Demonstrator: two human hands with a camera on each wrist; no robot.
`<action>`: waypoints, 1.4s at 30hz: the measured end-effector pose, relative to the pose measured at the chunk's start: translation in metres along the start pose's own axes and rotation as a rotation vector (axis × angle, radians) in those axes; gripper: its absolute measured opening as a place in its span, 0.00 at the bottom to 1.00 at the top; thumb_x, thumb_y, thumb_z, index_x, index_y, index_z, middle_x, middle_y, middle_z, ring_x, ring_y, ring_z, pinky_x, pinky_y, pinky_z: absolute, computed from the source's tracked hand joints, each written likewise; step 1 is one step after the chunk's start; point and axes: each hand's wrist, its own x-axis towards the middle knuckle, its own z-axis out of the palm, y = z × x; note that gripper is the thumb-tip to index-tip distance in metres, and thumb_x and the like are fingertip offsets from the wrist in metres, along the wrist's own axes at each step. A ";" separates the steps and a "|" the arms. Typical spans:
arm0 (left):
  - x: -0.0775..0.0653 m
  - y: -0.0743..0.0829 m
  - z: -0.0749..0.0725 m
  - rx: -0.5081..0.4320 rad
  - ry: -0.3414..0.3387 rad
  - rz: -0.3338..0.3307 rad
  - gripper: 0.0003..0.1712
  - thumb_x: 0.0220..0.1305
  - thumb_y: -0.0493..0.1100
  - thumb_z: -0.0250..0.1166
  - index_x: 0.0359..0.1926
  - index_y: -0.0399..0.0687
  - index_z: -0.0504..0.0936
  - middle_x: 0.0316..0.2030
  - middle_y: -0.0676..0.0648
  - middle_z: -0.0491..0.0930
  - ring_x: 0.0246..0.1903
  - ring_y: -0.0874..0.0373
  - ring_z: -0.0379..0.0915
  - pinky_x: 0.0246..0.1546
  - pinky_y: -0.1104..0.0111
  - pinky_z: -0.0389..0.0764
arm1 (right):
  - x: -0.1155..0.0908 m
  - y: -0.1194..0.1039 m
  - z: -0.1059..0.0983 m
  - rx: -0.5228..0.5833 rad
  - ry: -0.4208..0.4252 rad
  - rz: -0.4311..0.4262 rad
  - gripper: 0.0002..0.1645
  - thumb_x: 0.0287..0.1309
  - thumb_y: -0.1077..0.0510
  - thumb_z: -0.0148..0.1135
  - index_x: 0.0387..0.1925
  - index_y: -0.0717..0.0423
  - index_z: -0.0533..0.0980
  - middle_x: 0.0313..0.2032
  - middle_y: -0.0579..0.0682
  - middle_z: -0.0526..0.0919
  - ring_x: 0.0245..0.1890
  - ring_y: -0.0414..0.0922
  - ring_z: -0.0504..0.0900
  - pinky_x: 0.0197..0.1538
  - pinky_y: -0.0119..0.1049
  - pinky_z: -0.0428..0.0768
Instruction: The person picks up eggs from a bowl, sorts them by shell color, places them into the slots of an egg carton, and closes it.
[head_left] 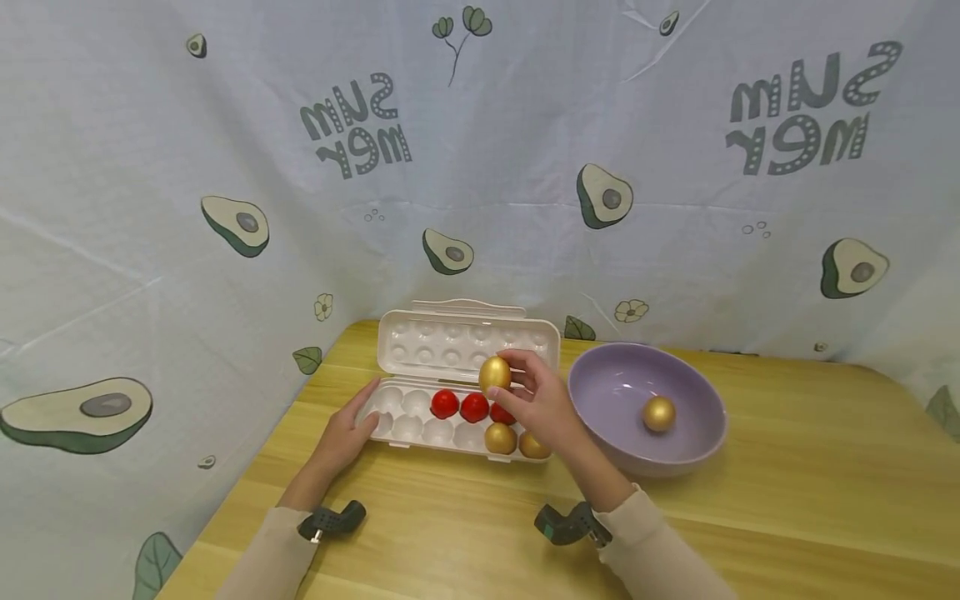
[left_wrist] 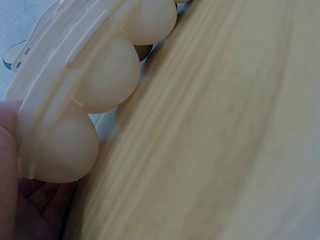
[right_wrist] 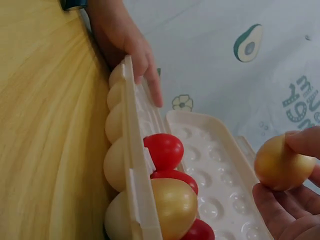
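Note:
A cream egg carton (head_left: 416, 427) lies with its lid (head_left: 423, 340) folded back. In its back row sit red eggs (head_left: 445, 404), one partly hidden by my right hand. Gold eggs (head_left: 500, 438) fill the right end of the front row; several cups on the left hold nothing. Between thumb and fingertips my right hand (head_left: 542, 402) pinches another gold egg (right_wrist: 282, 163), raised above the carton. My left hand (head_left: 343, 437) grips the carton's left end, its thumb at the rim and other fingers curled low against the end in the left wrist view.
A purple bowl (head_left: 615, 375) stands right of the carton, close to my right forearm, with one gold egg (head_left: 658, 413) inside. All stand on a wooden table (head_left: 810, 467). An avocado-print curtain (head_left: 517, 108) hangs behind and along the left side.

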 end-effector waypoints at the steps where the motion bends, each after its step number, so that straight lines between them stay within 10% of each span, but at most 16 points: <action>1: 0.000 0.000 0.000 0.002 -0.004 -0.001 0.34 0.66 0.38 0.55 0.72 0.45 0.61 0.68 0.36 0.62 0.67 0.37 0.56 0.68 0.48 0.57 | -0.001 0.001 0.002 -0.002 -0.005 0.012 0.30 0.54 0.64 0.69 0.58 0.60 0.70 0.54 0.58 0.77 0.55 0.53 0.78 0.54 0.37 0.79; 29: 0.000 0.000 -0.002 -0.005 0.001 -0.001 0.33 0.65 0.37 0.55 0.72 0.44 0.61 0.68 0.36 0.63 0.67 0.38 0.57 0.68 0.48 0.57 | -0.016 0.019 0.028 -0.094 -0.078 0.046 0.28 0.47 0.66 0.73 0.52 0.56 0.76 0.49 0.56 0.81 0.44 0.52 0.84 0.43 0.36 0.84; 42: 0.000 0.001 -0.002 -0.017 -0.007 -0.007 0.33 0.66 0.38 0.55 0.72 0.44 0.61 0.68 0.38 0.62 0.68 0.40 0.56 0.69 0.50 0.57 | -0.022 0.027 0.037 -0.337 -0.059 -0.035 0.26 0.42 0.64 0.76 0.46 0.48 0.77 0.43 0.43 0.81 0.42 0.41 0.79 0.49 0.41 0.82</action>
